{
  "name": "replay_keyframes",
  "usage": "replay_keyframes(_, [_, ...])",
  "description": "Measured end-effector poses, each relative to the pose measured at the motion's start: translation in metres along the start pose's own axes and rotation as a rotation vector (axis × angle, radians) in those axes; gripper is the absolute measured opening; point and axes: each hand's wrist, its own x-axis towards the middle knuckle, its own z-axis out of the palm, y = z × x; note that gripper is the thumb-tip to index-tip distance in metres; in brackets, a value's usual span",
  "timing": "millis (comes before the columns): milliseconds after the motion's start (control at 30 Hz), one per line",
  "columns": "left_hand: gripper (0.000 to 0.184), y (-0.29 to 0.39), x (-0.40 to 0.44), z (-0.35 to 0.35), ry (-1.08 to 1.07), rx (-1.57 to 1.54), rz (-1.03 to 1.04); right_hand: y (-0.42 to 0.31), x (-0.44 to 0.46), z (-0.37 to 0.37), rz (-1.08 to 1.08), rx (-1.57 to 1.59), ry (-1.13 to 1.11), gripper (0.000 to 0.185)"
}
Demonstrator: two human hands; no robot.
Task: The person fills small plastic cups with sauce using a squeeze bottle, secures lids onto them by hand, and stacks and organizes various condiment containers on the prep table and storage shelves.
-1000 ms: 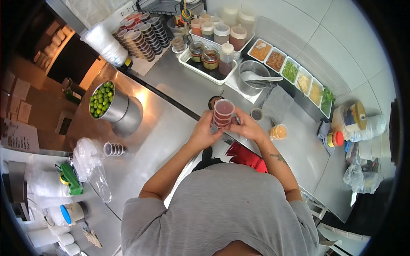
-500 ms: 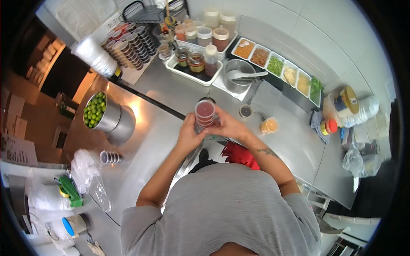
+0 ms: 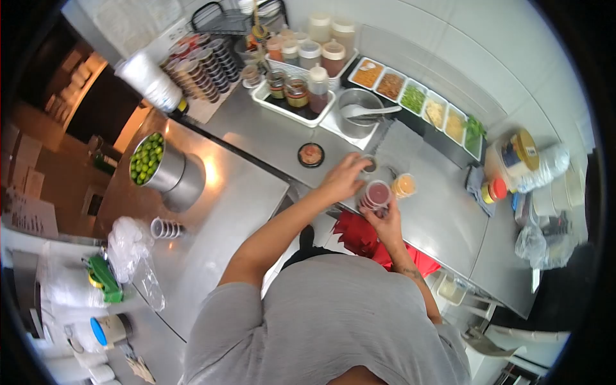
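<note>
My right hand (image 3: 387, 221) is wrapped round a short stack of clear sauce cups (image 3: 377, 194), reddish-purple sauce showing through the top one. It holds the stack upright near the counter's front edge. My left hand (image 3: 344, 179) reaches across the counter, its fingers curled at the rim of a small cup of dark sauce (image 3: 369, 164), which they partly cover. Just right of the held stack stands another stack of cups with orange sauce (image 3: 404, 185). Left of my left hand lies a round black dish (image 3: 311, 154) with something pinkish in it.
Behind are a steel pot (image 3: 350, 128) with a white ladle, a white basket (image 3: 292, 114) of jars, and a row of topping trays (image 3: 412, 99). A steel container of limes (image 3: 147, 160) and more stacked cups (image 3: 167, 228) stand on the left counter.
The stack of cups has moved right, from both hands into my right hand alone. My left hand has let go of it and moved right to the dark sauce cup. The black dish is uncovered.
</note>
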Motion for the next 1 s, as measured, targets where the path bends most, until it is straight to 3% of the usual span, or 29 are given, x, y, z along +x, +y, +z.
replay_keyframes(133, [0.034,-0.001,0.025,0.011,-0.128,0.063,-0.067,-0.007,-0.005,-0.006,0.003,-0.164,0.076,0.057])
replay_keyframes(200, [0.03,-0.002,0.016,0.001,-0.061,-0.035,-0.052,-0.01,-0.004,-0.002,-0.048,-0.178,0.131,0.055])
replay_keyframes(333, [0.03,0.019,-0.018,-0.071,-0.027,-0.147,-0.054,-0.006,0.004,0.009,-0.036,-0.188,0.147,0.057])
replay_keyframes(400, [0.03,0.02,-0.024,-0.121,0.131,-0.101,-0.058,0.006,0.014,0.019,-0.074,-0.179,0.154,0.057])
replay_keyframes(467, [0.029,-0.007,-0.018,-0.17,0.263,-0.074,-0.191,0.01,0.022,0.029,-0.06,-0.202,0.142,0.057])
replay_keyframes(633, [0.032,-0.115,0.046,-0.324,0.63,0.467,-0.258,0.002,0.045,0.05,-0.04,-0.288,0.116,0.057])
replay_keyframes(700, [0.032,-0.177,0.066,-0.372,0.684,0.622,-0.215,0.01,0.047,0.053,-0.056,-0.288,0.132,0.06])
replay_keyframes(767, [0.033,-0.227,0.085,-0.404,0.727,0.767,-0.208,0.002,0.047,0.051,-0.027,-0.367,0.114,0.063])
replay_keyframes(867, [0.036,-0.292,0.102,-0.431,0.614,0.753,-0.381,0.008,0.046,0.052,0.007,-0.415,0.111,0.069])
replay_keyframes(1000, [0.041,-0.31,0.107,-0.431,0.569,0.89,-0.362,0.013,0.045,0.053,-0.004,-0.452,0.134,0.063])
